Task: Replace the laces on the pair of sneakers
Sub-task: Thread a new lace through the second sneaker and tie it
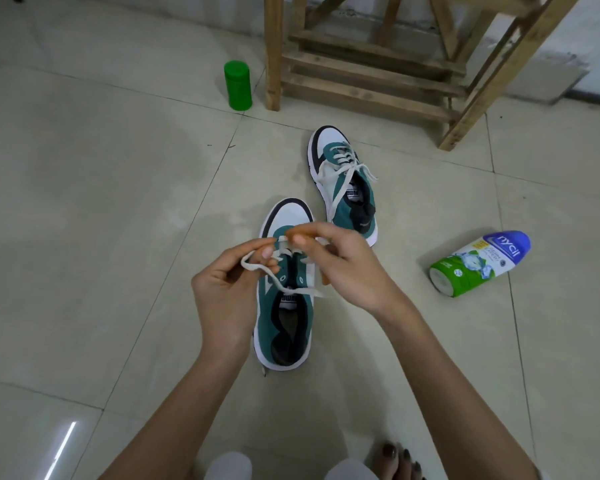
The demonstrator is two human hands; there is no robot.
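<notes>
Directly beneath the fingers, on the tiled floor [101, 202], the near sneaker [284, 327] is lying sole-down with its toe pointing away from the person. The left hand [222, 292] is pinching a loop of the white lace [274, 280] between thumb and forefinger. The right hand [347, 268] is closing its thumb and forefinger on the same lace just over the toe-end eyelets, though the exact contact point is blurred. A free length is trailing back from the left fingers [257, 252] across the tongue. Beyond the fingers, the far sneaker [347, 202] is sitting with a second lace [340, 171] loosely threaded. Further beyond and to the left a green jar [238, 85] is standing beside a wooden frame [371, 64], and a bottle [478, 265] is lying well to the right. The lace is likely behaving as a light, limp, flat ribbon that twists easily, so it is best taken close to its stiff tip and fed flat through each eyelet. The sneaker, being light, is likely sliding unless one hand is steadying its upper.
</notes>
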